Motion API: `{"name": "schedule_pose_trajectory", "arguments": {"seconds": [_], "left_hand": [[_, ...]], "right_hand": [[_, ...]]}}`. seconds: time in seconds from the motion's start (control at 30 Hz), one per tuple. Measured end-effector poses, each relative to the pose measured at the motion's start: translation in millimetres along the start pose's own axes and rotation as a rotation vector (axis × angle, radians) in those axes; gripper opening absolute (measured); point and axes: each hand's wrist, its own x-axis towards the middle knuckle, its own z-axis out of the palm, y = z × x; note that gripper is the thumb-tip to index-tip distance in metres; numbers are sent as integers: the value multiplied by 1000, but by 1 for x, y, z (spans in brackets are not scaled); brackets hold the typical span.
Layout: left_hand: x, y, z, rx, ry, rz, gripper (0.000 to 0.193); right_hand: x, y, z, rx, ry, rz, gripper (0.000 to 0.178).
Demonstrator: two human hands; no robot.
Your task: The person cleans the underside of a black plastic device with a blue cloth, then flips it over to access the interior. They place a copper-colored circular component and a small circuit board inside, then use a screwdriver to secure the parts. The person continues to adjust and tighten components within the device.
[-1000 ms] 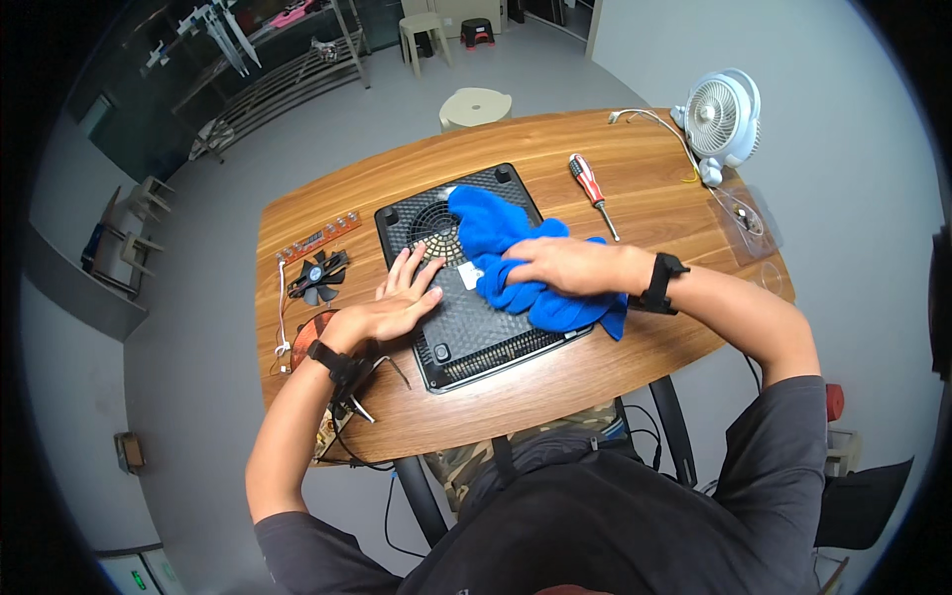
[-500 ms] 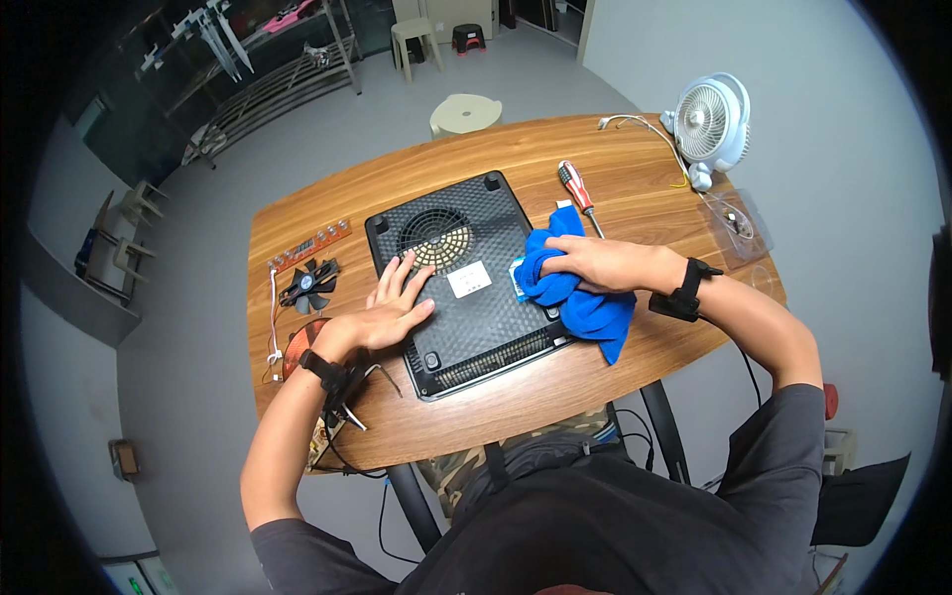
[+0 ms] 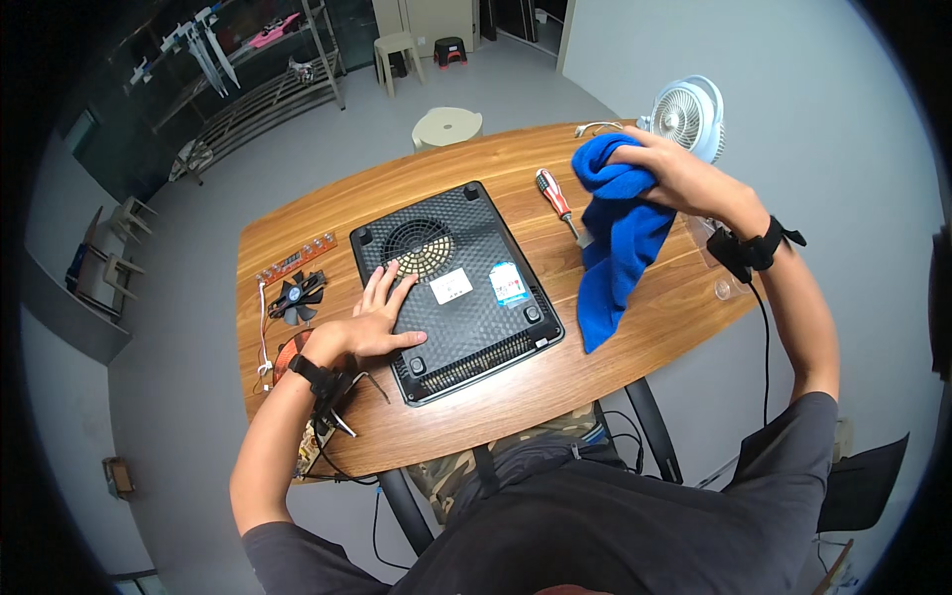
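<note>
Wooden table [image 3: 640,337]: brown, curved at its edges, stretching beneath both hands' fingers.
Black casing [image 3: 466,322]: textured and flat on the table, directly under the left fingers, its round grille just beyond their tips.
Blue cloth [image 3: 630,228]: bunched within the right fingers, the rest hanging below them; whether its lower tip touches wood, I cannot tell.
Desk fan [image 3: 682,114]: pale, just beyond the right fingers, partly covered.
Right hand [image 3: 684,177]: fingers curled, gripping the cloth's top.
Left hand [image 3: 372,325]: fingers slightly spread on the casing, thumb wide.
Screwdriver [image 3: 555,195]: red-handled, left of the right fingers.
</note>
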Motion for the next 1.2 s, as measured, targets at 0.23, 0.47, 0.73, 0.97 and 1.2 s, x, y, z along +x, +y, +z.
{"name": "schedule_pose_trajectory", "arguments": {"seconds": [0.23,0.47,0.73,0.97,1.2], "left_hand": [[9,-2,6,16,44,32,116],[5,-1,3,9,34,14,115],[4,0,4,11,40,9,116],[5,-4,7,26,53,26,115],[1,3,3,4,43,21,113]], "right_hand": [[-29,66,61,-36,-179,175,54],[-25,81,127,-112,-320,220,64],[-50,24,122,-118,-513,225,88],[-86,56,139,-97,-443,154,71],[-83,77,131,-284,-512,184,62]]}}
